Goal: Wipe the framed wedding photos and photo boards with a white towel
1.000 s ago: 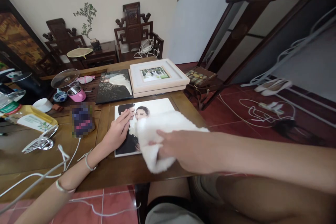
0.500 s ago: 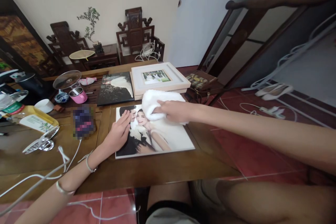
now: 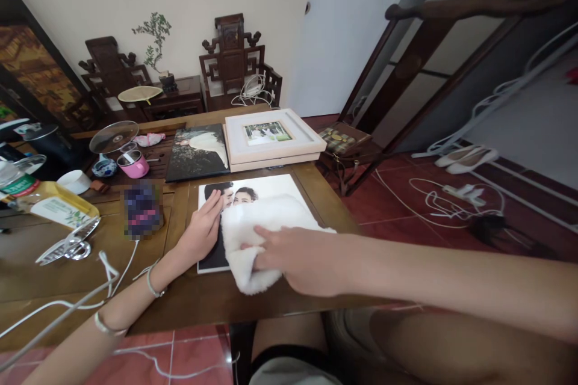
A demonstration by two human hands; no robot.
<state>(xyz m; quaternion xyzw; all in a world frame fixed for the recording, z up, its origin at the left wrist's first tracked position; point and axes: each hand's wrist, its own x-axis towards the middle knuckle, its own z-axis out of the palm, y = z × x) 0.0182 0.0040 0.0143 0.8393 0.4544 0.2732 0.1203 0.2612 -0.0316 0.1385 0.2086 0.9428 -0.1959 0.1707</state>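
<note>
A large photo panel (image 3: 277, 185) with a couple's portrait lies flat near the front edge of the wooden table. My left hand (image 3: 204, 230) rests on its left side, fingers stretched out and laid flat on the picture. A fluffy white cloth (image 3: 271, 216) covers much of the panel's middle and lower part, its front corner hanging past the lower edge. My right hand (image 3: 289, 255) presses on the cloth and grips it, with some fingers hidden in its folds.
Behind the panel lie a dark photo panel (image 3: 198, 153) and a white framed photo (image 3: 275, 135). To the left are a pink mug (image 3: 135, 165), an oil bottle (image 3: 58, 201), a clear hair claw (image 3: 72, 243) and white cables (image 3: 67, 302). A wooden chair (image 3: 415, 60) stands right.
My right hand has moved the cloth from the panel's upper right down toward its lower edge, spreading over the picture. My left hand has stayed in place.
</note>
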